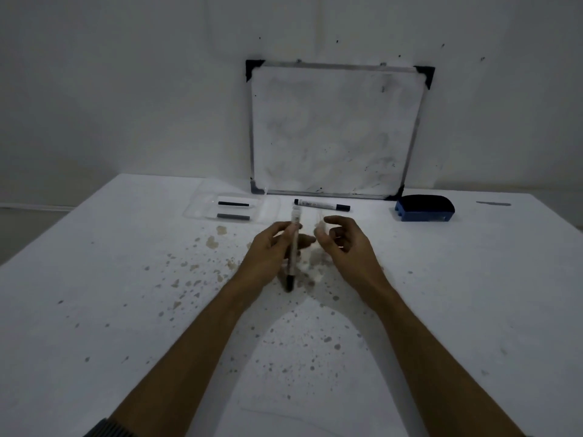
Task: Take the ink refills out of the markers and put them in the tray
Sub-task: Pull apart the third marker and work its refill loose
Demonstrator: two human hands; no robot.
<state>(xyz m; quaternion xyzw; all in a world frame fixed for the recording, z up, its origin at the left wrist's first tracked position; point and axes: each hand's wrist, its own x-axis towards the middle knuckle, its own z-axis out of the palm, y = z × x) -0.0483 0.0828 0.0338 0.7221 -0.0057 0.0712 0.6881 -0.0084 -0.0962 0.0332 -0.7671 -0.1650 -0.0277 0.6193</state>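
Observation:
My left hand [273, 247] grips a white marker [294, 247] upright over the middle of the table, its black cap end pointing down toward me. Just right of it, my right hand [342, 244] pinches a small pale piece [319, 223] between thumb and fingers; what the piece is I cannot tell. A clear plastic tray [202, 209] lies at the back left and holds two dark ink refills [233, 204] [233, 217], lying parallel. A second white marker [321, 205] with black ends lies flat behind my hands.
A small whiteboard [334, 130] leans against the wall at the back. A blue eraser [424, 208] sits to its right. The white table top [126, 294] is spotted with brown stains around my hands. A thin grey strip [493, 203] lies at the far right.

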